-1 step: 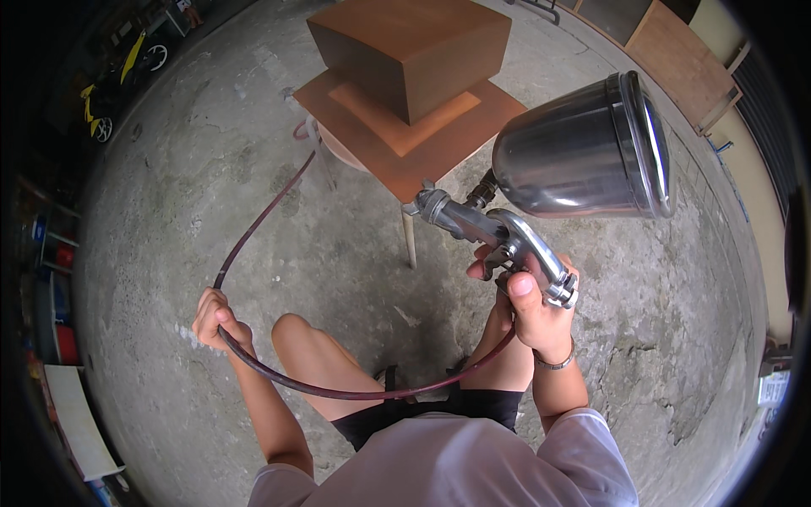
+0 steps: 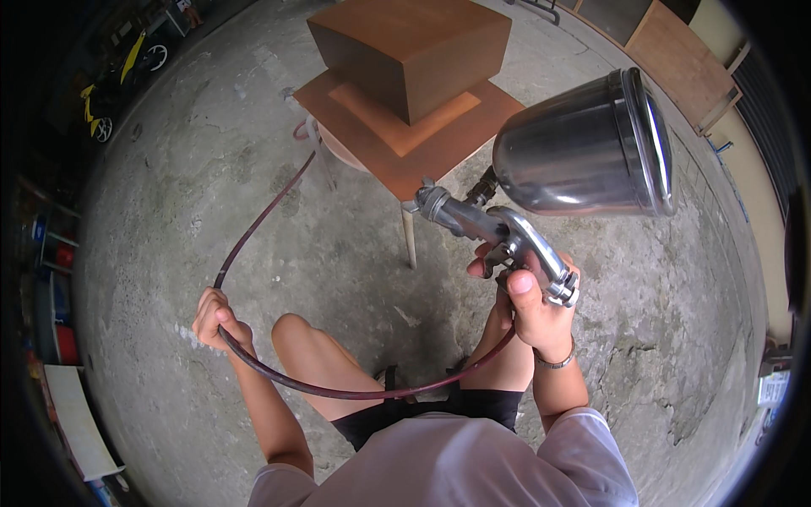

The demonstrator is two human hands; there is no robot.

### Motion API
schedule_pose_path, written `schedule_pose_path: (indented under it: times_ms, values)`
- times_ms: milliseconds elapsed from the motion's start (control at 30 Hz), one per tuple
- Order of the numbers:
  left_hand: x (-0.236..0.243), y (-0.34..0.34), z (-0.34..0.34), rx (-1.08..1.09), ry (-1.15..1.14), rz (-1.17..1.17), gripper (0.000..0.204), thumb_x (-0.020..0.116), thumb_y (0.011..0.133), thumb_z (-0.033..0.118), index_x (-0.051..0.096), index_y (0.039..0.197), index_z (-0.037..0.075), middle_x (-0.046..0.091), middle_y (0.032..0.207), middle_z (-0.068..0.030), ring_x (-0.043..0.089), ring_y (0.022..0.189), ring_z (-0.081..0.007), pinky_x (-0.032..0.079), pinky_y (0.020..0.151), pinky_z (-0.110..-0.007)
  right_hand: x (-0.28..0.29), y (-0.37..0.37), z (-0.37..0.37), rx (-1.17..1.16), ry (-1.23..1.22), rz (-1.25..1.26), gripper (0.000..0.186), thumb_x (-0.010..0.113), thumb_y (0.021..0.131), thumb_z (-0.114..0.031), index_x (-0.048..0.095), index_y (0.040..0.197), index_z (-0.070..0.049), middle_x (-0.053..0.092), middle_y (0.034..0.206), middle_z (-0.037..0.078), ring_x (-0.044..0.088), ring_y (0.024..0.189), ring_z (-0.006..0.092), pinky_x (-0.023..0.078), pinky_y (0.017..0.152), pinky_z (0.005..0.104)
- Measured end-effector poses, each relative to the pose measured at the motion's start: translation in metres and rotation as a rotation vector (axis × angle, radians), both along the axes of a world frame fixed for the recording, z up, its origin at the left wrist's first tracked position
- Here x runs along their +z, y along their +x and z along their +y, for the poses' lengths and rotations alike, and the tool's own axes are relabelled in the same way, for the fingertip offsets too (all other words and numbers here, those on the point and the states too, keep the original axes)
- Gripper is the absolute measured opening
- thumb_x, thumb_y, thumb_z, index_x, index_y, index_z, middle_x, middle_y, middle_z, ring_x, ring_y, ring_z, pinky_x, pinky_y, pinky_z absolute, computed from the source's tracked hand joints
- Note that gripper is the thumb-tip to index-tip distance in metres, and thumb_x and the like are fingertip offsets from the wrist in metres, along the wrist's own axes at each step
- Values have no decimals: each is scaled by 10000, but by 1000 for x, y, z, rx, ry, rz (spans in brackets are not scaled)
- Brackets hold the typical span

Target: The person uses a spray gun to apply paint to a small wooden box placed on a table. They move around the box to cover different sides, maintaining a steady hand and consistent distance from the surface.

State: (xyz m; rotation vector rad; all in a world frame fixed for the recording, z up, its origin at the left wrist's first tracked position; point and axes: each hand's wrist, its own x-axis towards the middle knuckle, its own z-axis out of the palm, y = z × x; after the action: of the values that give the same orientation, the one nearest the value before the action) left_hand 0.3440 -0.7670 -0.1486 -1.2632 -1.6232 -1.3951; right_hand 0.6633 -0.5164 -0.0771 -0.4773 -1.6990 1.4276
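From the head view, your right hand (image 2: 532, 308) is wrapped around the grip of the metal spray gun (image 2: 498, 232), fingers curled at the trigger, with the shiny cup (image 2: 583, 148) riding on top and the nozzle aimed toward the brown wooden box (image 2: 411, 46). That box sits on a flat orange-brown board (image 2: 473, 127) carried by a small stand whose pale leg (image 2: 410, 241) shows beneath. Your left hand (image 2: 215, 317) is closed around the dark hose (image 2: 338, 390), which loops under your knees to the gun on one side and trails off across the concrete floor (image 2: 211, 169) toward the stand on the other. Keep that hose held low and out to the side, as it is now, so it cannot drag against the box's faces. Hold the gun square to the surface and avoid tipping the cup too far over. Whether the trigger is actually pulled is hard to tell from here; no mist is visible. Along the left edge, shelves and a yellow bike (image 2: 101, 106) stand well apart from you.
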Motion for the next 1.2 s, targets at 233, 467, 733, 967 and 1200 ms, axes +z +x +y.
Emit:
schedule_pose_path:
  times_ms: [233,467,733,967,1200]
  values:
    - [6,6,6,15,-8,26,629,609,998,349,326,551,8,283,508,-55,333,472,-186,225,472,-317,7,-23,63,-469,-60,-114,408,687,968,-389,696,920,16,620,619,15,509,481,37,374,438,216]
    - [8,12,25,24,-27,59,647,672,969,347,292,558,22,261,517,-53,311,476,-190,200,466,-319,12,-29,156,-638,59,-144,486,644,979,-445,644,737,-24,609,598,43,518,413,88,377,369,266]
    - [3,16,31,28,-46,79,645,687,961,336,282,561,32,254,524,-50,294,480,-190,186,470,-324,35,-21,213,-896,154,-131,585,630,973,-498,674,708,22,636,590,71,553,400,129,414,384,278]
    - [3,11,28,-7,16,32,651,654,976,366,307,555,12,265,515,-46,311,479,-185,201,471,-319,40,-11,132,-577,24,-119,485,615,998,-447,649,794,-8,610,614,55,500,382,90,347,346,246]
    - [4,2,21,-2,36,11,658,596,999,401,318,552,7,285,509,-50,334,474,-181,220,472,-311,28,-12,40,-293,-123,-37,412,691,962,-396,663,912,12,614,637,21,519,479,47,393,437,209]
